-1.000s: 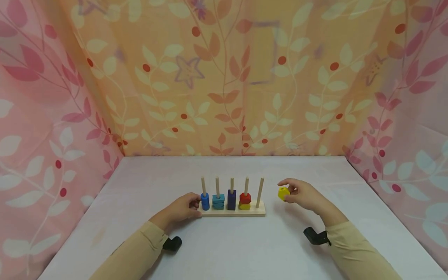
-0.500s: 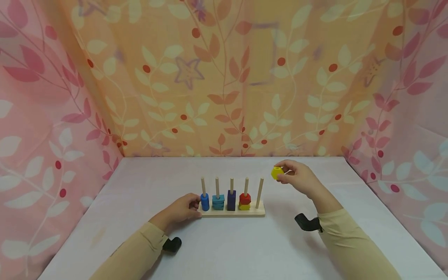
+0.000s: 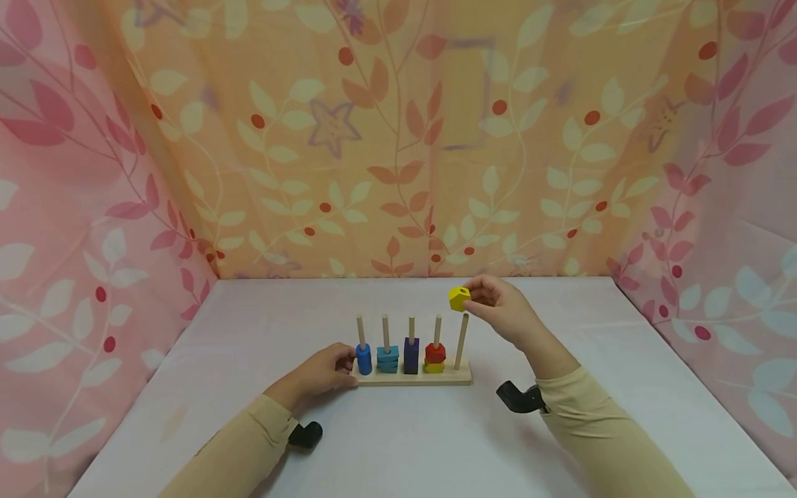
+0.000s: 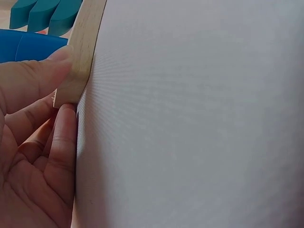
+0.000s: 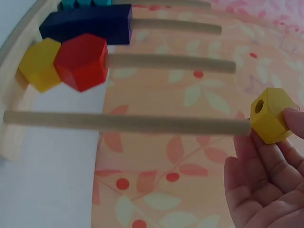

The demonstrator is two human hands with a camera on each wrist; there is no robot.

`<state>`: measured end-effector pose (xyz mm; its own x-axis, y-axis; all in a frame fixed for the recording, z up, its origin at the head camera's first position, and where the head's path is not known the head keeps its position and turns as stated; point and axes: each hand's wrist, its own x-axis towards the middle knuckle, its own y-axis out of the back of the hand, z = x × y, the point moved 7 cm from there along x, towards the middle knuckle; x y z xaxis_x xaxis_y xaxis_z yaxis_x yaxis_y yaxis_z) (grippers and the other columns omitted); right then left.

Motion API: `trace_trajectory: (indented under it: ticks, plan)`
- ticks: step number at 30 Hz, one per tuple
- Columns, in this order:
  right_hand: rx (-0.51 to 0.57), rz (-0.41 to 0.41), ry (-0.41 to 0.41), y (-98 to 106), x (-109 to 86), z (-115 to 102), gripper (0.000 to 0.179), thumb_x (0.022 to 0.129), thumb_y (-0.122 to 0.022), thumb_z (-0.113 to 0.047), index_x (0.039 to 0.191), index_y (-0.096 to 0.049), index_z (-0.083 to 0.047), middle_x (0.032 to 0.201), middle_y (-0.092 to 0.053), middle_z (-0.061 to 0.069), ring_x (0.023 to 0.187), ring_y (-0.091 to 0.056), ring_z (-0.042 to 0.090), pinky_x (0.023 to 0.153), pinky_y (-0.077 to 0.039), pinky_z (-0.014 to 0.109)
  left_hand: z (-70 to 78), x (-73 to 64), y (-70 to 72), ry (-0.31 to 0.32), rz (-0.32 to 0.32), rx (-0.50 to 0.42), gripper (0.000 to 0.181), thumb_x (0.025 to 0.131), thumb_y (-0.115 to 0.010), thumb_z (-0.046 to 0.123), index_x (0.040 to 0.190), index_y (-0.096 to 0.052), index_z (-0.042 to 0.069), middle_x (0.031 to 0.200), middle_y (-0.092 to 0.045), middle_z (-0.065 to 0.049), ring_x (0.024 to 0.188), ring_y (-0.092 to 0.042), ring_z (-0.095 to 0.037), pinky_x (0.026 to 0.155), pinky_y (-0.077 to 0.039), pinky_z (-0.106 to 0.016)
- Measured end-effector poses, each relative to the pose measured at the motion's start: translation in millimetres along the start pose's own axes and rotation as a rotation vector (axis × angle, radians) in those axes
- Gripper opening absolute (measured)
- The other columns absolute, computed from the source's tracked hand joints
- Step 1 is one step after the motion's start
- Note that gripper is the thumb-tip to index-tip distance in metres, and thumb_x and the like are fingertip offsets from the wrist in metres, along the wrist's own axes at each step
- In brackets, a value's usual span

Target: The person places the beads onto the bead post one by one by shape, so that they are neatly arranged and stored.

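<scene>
A wooden peg stand (image 3: 416, 380) with several upright pegs is on the table. My left hand (image 3: 319, 371) grips its left end, with the thumb (image 4: 59, 64) on the base and a finger against the end. My right hand (image 3: 506, 312) pinches a yellow hexagonal bead (image 3: 459, 299) above the bare rightmost peg (image 3: 462, 343). In the right wrist view the yellow bead (image 5: 275, 118) overlaps the peg's tip, and its hole shows beside the tip. A red bead (image 3: 435, 353) sits over another yellow bead (image 3: 434, 368) on the neighbouring peg.
Blue beads (image 3: 364, 360), teal beads (image 3: 388, 360) and dark blue blocks (image 3: 411, 356) fill the other pegs. A white cloth (image 3: 398, 443) covers the table. Patterned curtains (image 3: 398, 138) stand behind and at both sides. Black wrist mounts (image 3: 521, 398) stick out inward from the sleeves.
My right hand has lifted the yellow bead and carried it left, from beside the stand to over the rightmost peg. The left hand has stayed at the stand's end.
</scene>
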<state>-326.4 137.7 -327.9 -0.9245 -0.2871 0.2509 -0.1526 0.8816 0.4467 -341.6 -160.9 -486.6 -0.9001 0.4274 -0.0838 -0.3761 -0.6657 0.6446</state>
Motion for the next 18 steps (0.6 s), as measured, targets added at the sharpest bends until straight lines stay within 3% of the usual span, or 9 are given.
trace_trajectory:
  ticks: [5,18]
  plan:
    - [-0.011,-0.023,-0.010,-13,2.5,-1,0.022,0.087,-0.062,-0.013,0.106,-0.055,-0.004,0.098,-0.063,0.012,0.088,-0.060,0.027,0.081,-0.048,0.038,-0.1,0.7,-0.4,-0.007,-0.001,-0.020,0.041,0.075,-0.075,0.017,0.109,-0.055,0.007,0.095,-0.051,-0.002,0.089,-0.048,-0.017,0.079,-0.040,-0.032]
    - [-0.089,-0.056,-0.016,-26,6.2,0,0.019,0.086,-0.064,-0.019,0.102,-0.059,-0.011,0.098,-0.064,0.005,0.092,-0.057,0.022,0.078,-0.045,0.033,-0.2,1.0,1.2,0.001,-0.007,-0.026,0.042,0.075,-0.075,0.017,0.110,-0.054,0.007,0.095,-0.052,-0.002,0.089,-0.047,-0.017,0.079,-0.040,-0.033]
